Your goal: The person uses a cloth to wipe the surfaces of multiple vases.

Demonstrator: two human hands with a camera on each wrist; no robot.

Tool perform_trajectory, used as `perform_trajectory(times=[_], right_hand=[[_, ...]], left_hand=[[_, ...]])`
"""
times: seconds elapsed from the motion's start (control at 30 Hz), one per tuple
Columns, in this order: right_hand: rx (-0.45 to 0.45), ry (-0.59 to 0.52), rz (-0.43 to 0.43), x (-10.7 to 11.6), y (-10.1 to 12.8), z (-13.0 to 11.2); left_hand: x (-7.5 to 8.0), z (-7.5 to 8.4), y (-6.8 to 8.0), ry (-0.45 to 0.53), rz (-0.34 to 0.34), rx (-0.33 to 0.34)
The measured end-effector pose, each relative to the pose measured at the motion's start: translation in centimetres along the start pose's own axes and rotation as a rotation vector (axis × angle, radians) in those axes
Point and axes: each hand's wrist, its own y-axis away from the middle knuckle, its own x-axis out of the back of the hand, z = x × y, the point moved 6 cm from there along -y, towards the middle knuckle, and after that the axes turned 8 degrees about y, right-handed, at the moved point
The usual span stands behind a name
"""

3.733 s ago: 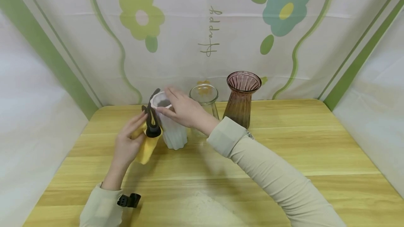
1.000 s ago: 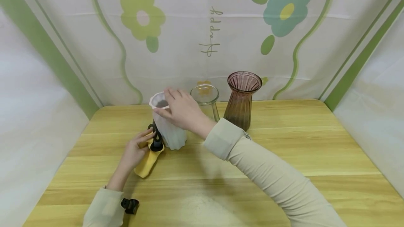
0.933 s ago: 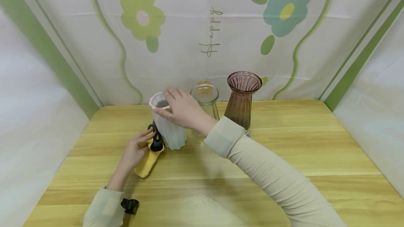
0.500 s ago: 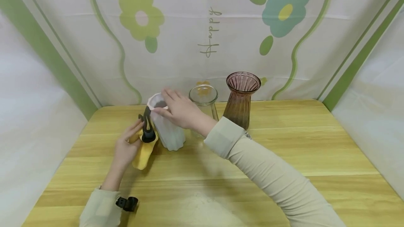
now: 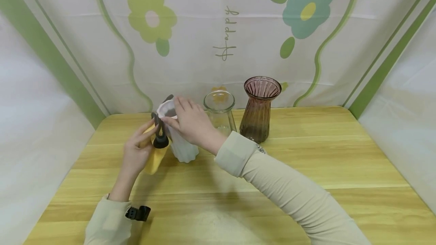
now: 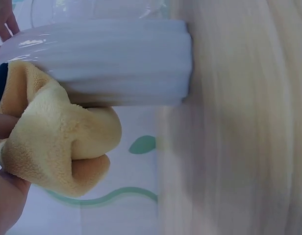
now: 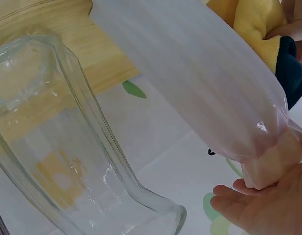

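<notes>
A white fluted vase point(image 5: 184, 148) stands on the wooden table, leaning a little to the left. My right hand point(image 5: 195, 124) holds it by the rim, thumb on the near side and fingers across the mouth. My left hand point(image 5: 136, 154) grips a yellow fleece cloth point(image 5: 154, 163) with dark trim and black loops, up along the vase's left side. In the left wrist view, the bunched cloth point(image 6: 48, 132) overlaps the vase wall point(image 6: 126, 61), its lower folds hanging above the table. The right wrist view shows the right-hand fingers point(image 7: 234, 203) at the rim.
Just right of the white vase stands a clear glass vase point(image 5: 220, 118), partly behind the right forearm. Beyond it is a purple-brown ribbed glass vase point(image 5: 257, 118). A white curtain with printed flowers point(image 5: 153, 16) hangs behind the table point(image 5: 306, 154).
Over the last second my left hand has brought the cloth up the vase's side toward the rim. The right hand stays on the rim, and the vase has shifted slightly left.
</notes>
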Motion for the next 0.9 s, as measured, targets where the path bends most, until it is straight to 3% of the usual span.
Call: perform_trajectory(times=[0.13,0.33,0.43,0.73,0.9], right_hand=[[0.000,-0.023,0.003,-0.1,0.0,0.0],[0.003,-0.032,0.010,-0.2,0.0,0.0],[-0.001,-0.034,0.013,-0.2,0.0,0.0],[0.040,-0.042,-0.044,0.3,-0.4,0.6],[0.115,-0.072,-0.127,0.1,-0.9,1.3]], left_hand=[[-0.2,-1.1,0.5,-0.032,-0.048,0.030],[-1.1,-4.1,1.9,-0.125,-0.249,0.148],[-1.4,-4.9,2.3,-0.143,-0.309,0.170],[-1.5,-5.7,2.6,-0.131,-0.322,0.196],[-1.2,-5.4,2.4,-0.094,-0.266,0.180]])
